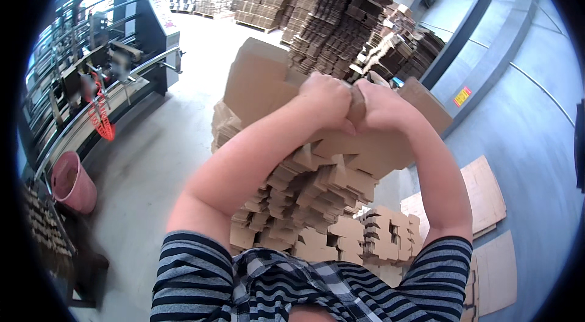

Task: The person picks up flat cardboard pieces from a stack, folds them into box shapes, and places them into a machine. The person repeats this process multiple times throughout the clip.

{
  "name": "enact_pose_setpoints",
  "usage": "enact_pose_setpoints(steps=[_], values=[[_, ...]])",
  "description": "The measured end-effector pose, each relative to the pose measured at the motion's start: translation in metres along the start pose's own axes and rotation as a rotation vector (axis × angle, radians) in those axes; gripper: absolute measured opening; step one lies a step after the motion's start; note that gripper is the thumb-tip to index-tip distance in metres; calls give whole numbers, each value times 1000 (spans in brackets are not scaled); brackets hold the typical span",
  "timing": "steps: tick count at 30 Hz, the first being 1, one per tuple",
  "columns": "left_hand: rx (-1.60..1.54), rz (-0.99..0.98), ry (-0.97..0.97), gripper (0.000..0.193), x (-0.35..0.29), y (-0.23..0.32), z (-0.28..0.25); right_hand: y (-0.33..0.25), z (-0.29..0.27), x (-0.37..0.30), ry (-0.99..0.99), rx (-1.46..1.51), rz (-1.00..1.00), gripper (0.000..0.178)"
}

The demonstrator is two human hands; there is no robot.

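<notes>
Both my arms reach forward over a stack of die-cut cardboard box blanks (329, 191). My left hand (324, 99) and my right hand (382, 106) are close together, fingers curled round a brown cardboard blank (259, 81). A narrow strip of cardboard shows between the two hands. The blank spreads out beyond the left hand and on past the right one, above the stack. My fingertips are hidden behind it, so I cannot tell whether one blank or more is held.
On the left stands a machine (149, 48) with metal rails and an orange coiled hose (97, 112). A pink bin (74, 182) is beside it. Tall cardboard stacks (341, 17) rise ahead. Flat boards (484, 194) lie by the grey wall (530, 139) on the right.
</notes>
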State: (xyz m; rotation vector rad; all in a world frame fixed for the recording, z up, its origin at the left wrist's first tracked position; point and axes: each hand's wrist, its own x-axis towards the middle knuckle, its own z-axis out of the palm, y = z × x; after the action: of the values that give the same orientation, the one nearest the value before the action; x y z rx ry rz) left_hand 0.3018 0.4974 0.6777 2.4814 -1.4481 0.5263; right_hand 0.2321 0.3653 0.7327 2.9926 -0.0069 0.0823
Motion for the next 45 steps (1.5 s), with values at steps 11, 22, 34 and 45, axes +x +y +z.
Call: enact_pose_setpoints(steps=[11, 22, 34, 45], values=[[24, 40, -7, 69, 3, -9, 3, -3, -2, 9, -35, 117, 44, 75], [6, 54, 31, 64, -2, -10, 1, -18, -8, 6, -4, 102, 107, 72], [-358, 647, 1102, 41, -79, 34, -28, 26, -21, -9, 543, 201, -235, 50], [-142, 626, 773, 33, -230, -42, -12, -78, -73, 98, 1481, 375, -220, 59]])
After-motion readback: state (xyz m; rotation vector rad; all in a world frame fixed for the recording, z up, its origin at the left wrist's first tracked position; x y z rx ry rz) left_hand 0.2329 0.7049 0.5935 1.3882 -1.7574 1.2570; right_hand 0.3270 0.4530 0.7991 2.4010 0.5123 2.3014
